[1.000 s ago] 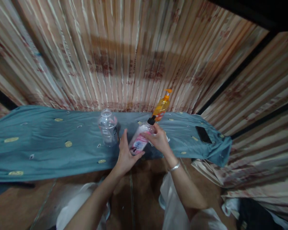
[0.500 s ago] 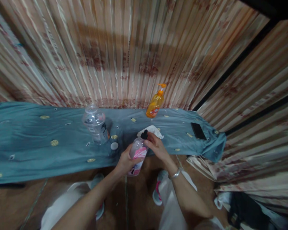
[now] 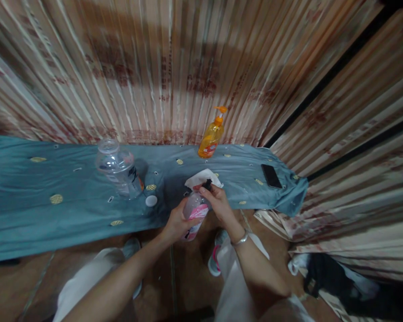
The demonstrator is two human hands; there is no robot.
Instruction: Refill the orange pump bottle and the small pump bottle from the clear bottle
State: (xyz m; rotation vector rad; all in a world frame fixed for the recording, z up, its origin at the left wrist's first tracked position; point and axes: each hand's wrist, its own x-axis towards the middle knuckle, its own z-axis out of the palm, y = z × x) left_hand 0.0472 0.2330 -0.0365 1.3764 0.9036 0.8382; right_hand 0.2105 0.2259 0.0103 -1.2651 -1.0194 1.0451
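My left hand (image 3: 176,222) is wrapped round a clear plastic bottle with a pink label (image 3: 199,212), held tilted over the front edge of the cloth-covered table. At the bottle's top, my right hand (image 3: 219,202) pinches a small black piece (image 3: 207,184); its exact kind is unclear. Whether that piece touches the bottle's mouth I cannot tell, since the fingers partly cover it. Just behind the two hands lies a crumpled white cloth or tissue (image 3: 204,175). A white round cap (image 3: 151,201) rests on the table left of the bottle.
A large clear open bottle (image 3: 118,172) stands to the left on the blue-green tablecloth (image 3: 77,179). Toward the back is an orange pump bottle (image 3: 210,139), with a black phone (image 3: 271,175) at the right. Patterned curtains (image 3: 181,67) hang behind the table.
The view has shifted slightly, so the table's things appear further left and higher. My right hand still holds the black piece at the bottle's top, its fingers now lower around it.
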